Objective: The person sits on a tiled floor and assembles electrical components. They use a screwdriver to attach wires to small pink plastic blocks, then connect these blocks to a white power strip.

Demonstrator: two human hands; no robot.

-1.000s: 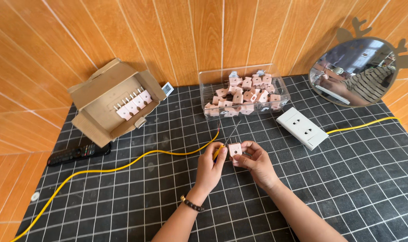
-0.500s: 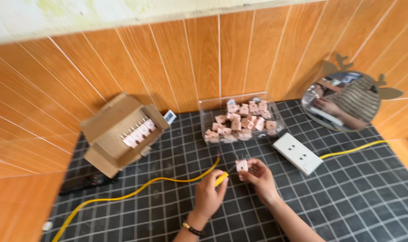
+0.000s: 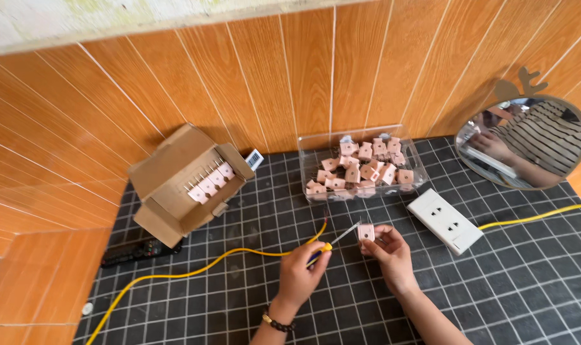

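Observation:
My right hand (image 3: 387,254) holds a small pink plug adapter (image 3: 366,232) just above the black grid mat (image 3: 507,287). My left hand (image 3: 302,273) grips a screwdriver with a yellow and blue handle (image 3: 318,251); its metal shaft points at the adapter's left side. A yellow cable (image 3: 195,271) runs from the left edge of the mat up to a bare end near the screwdriver.
A clear plastic tray (image 3: 418,177) with several pink adapters stands at the back. An open cardboard box (image 3: 169,191) with more adapters lies at the left, a dark remote (image 3: 134,251) beside it. A white socket block (image 3: 445,220) with a yellow cord sits right; a round mirror (image 3: 527,144) leans on the wood wall.
The camera has tilted up, so the hands sit lower in view and more wall shows. Both hands keep their hold on the adapter and the screwdriver.

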